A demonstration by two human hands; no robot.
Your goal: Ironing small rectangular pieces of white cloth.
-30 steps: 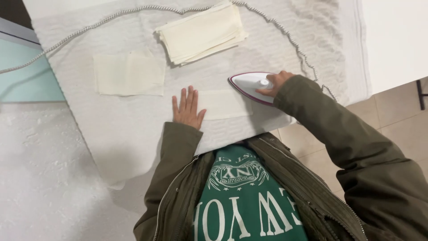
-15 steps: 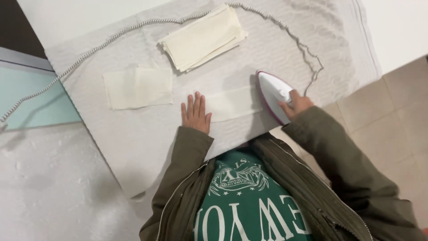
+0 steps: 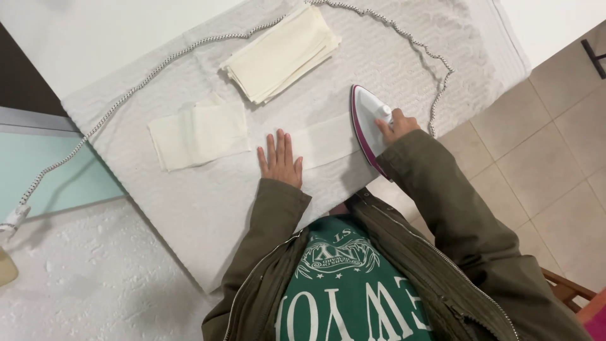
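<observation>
The right hand (image 3: pixel 396 124) has its grip wrapped around the handle of the iron (image 3: pixel 369 126), a white iron with a magenta rim, which stands on the right end of a cream cloth strip (image 3: pixel 325 140) near the desk's near edge. The left hand (image 3: pixel 279 159) lies flat, palm down, fingers spread and pinching nothing, pressing the strip's left end just beside the near edge. The strip runs between the two hands, touching both the left hand and the iron. The desk carries a white textured towel (image 3: pixel 208 208) that covers it from the far edge to the near edge. Left of the left hand, apart from it, lies a folded cream cloth (image 3: pixel 199 134). Toward the far edge, a stack (image 3: pixel 281 53) of folded cream cloths lies tilted, well apart from both hands. The iron's speckled cord (image 3: pixel 435 76) loops from the iron toward the far right corner, then along the far edge and off the desk's left end. Both arms wear olive jacket sleeves (image 3: pixel 442 196) over a green printed shirt.
</observation>
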